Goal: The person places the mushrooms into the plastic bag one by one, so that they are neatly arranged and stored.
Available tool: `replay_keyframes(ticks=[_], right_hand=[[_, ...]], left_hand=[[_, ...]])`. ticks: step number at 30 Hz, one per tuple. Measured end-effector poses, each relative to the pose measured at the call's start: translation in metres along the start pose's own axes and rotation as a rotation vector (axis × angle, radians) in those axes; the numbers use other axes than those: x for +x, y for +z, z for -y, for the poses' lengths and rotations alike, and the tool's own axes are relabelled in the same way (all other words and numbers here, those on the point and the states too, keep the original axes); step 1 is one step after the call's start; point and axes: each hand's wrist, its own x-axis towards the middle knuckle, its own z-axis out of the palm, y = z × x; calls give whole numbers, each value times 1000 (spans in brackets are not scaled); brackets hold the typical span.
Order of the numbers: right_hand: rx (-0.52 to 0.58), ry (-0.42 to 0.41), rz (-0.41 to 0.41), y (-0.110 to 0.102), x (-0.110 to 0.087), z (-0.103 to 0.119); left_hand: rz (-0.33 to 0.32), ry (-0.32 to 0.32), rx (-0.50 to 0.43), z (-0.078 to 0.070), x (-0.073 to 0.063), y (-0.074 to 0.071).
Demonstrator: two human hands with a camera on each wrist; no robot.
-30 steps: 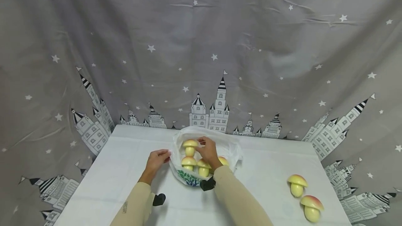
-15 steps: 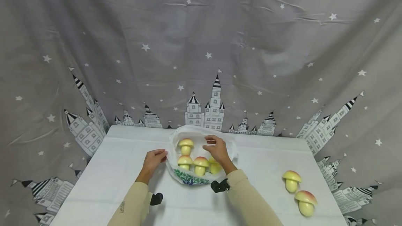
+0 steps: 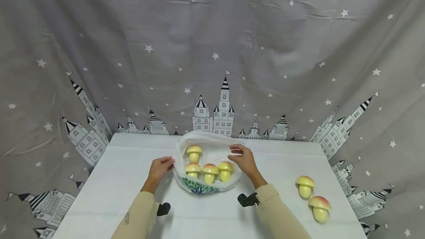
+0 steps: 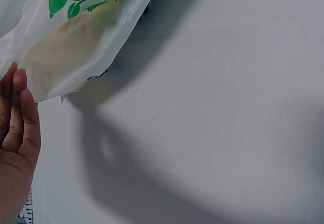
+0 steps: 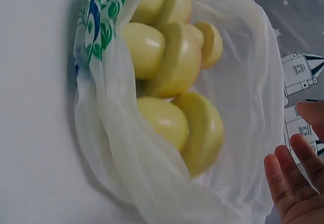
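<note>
A white plastic bag (image 3: 199,187) with a green and blue leaf print lies open at the table's middle. Inside are several yellow toy mushrooms (image 3: 210,174) with reddish caps: a row at the front and one mushroom (image 3: 194,153) behind it on the left. My left hand (image 3: 159,170) pinches the bag's left rim; in the left wrist view its fingers (image 4: 31,125) reach against the plastic, thumb hidden. My right hand (image 3: 245,161) is at the bag's right edge, fingers spread and holding nothing; in the right wrist view its fingers (image 5: 283,181) are loosely extended.
Two more toy mushrooms lie on the white table (image 3: 275,165) at the right, one mushroom (image 3: 305,186) behind the other mushroom (image 3: 320,208). A grey curtain (image 3: 166,65) printed with castles and stars hangs behind and around the table.
My right hand has let go of the back-left mushroom and moved right, out to the bag's right edge. My left hand stays at the left rim. The head view has shifted slightly.
</note>
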Motion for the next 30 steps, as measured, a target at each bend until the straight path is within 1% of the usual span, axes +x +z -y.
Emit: replay_keyframes(ticks=[4,12,17,22,26,30], right_hand=[[-4,15,-20,-16,-5,-3],[-26,31,-70,-52,-16,-12],[-56,39,-73,-75,-26,-24],[-89,25,-68,-98,-35,-35],[-111,12,-96,-117,-42,-45],[-128,11,-142,-134,-51,-53]], left_hand=[[5,7,-5,0,2,0],[-6,16,-23,2,3,0],[-8,20,-31,3,1,-1],[-9,18,-38,5,0,-1],[-5,16,-40,6,1,-2],[-4,14,-44,8,1,-3]])
